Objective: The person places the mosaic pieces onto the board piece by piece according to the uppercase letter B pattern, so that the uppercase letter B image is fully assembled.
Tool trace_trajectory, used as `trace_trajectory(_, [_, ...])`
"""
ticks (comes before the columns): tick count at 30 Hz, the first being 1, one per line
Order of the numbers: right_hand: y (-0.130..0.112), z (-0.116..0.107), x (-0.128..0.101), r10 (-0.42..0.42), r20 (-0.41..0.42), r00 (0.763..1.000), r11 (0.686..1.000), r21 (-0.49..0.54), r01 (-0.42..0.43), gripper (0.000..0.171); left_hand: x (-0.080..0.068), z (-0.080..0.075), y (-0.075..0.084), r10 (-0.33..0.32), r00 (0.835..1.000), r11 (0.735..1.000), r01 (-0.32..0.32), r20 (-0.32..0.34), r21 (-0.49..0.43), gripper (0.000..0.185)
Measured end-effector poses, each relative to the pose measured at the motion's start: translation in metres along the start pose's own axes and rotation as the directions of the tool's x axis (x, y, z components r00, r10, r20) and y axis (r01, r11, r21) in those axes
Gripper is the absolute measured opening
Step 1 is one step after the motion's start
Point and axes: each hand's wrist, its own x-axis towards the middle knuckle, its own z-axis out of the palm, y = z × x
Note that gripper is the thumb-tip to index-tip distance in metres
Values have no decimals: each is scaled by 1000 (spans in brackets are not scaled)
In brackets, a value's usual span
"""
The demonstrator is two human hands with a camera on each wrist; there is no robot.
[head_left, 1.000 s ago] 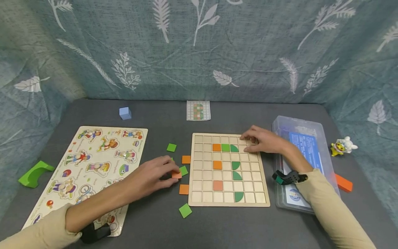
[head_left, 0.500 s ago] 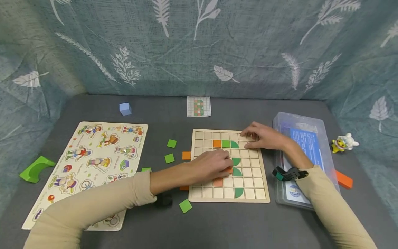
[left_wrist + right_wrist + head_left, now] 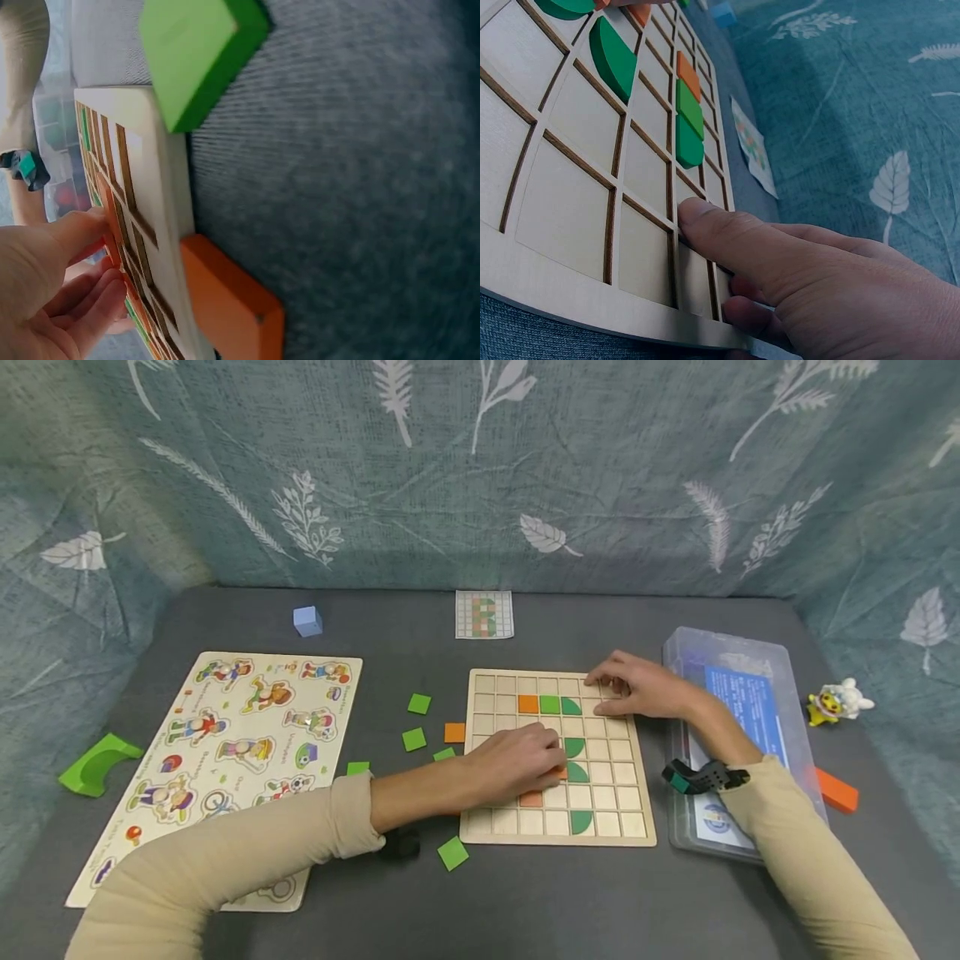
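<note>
My left hand point(image 3: 521, 762) reaches across the wooden grid board point(image 3: 557, 757), fingers curled, pinching an orange tile point(image 3: 558, 772) at a middle cell. My right hand point(image 3: 637, 687) lies flat, fingers relaxed, on the board's far right corner.

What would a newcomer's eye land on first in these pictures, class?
The wooden grid board at the table's centre, dotted with orange and green pieces, draws the eye. The left hand presses an orange tile into its middle, while the right hand rests on its far right corner.
</note>
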Motion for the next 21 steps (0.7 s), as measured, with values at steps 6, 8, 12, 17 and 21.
trace_trajectory(6, [0,2,-1,-13,-13,1000,1000,9,13,41,-2,1,2,16,1000,999,-15,-15,50,12])
trace_trajectory(8, [0,2,-1,-14,-11,1000,1000,7,14,41,-2,2,2,26,999,997,-24,-25,68,12])
trace_trajectory(12, [1,2,-1,-10,-9,1000,1000,7,10,40,-4,4,1,38,998,995,-34,-42,90,14])
trace_trajectory(17, [0,1,-1,-12,-11,1000,1000,13,12,41,-16,-5,-8,7,1000,999,-8,-24,-52,13])
trace_trajectory(21, [0,2,0,-7,-2,1000,1000,13,7,42,-52,-21,-22,-100,994,973,91,-32,-213,22])
